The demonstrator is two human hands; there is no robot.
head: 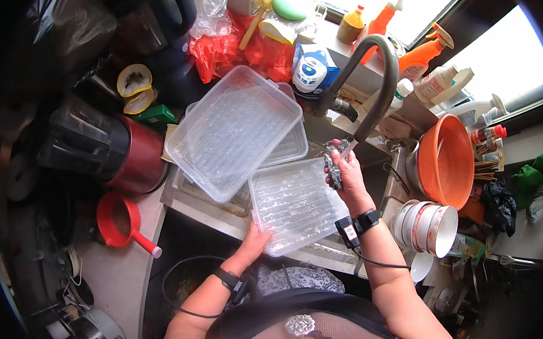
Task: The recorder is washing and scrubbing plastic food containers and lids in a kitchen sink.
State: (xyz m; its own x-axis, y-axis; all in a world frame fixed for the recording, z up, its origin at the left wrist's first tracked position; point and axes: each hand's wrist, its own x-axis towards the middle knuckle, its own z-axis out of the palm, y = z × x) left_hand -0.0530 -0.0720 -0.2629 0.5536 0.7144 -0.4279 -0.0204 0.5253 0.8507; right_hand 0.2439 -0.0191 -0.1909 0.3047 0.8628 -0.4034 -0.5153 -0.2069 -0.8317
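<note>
My left hand [256,240] grips the near left corner of a clear plastic tray [293,210], tilted over the near edge of the sink [371,172]. White suds streak its ribbed base. In my right hand [350,178] is a grey steel-wool scourer [333,167], held beneath the mouth of the curved faucet [390,81]. Water runs from the spout onto the scourer and fingers. Behind the held tray, a larger clear plastic container [235,129] lies across another clear container [286,145], over the left part of the sink.
A red-and-black appliance [138,155] and a red dipper [119,220] stand on the left counter [114,279]. At right are stacked bowls [426,227] and an orange colander [445,162]. Orange spray bottles [421,55] and a blue-white packet [314,69] sit behind the faucet.
</note>
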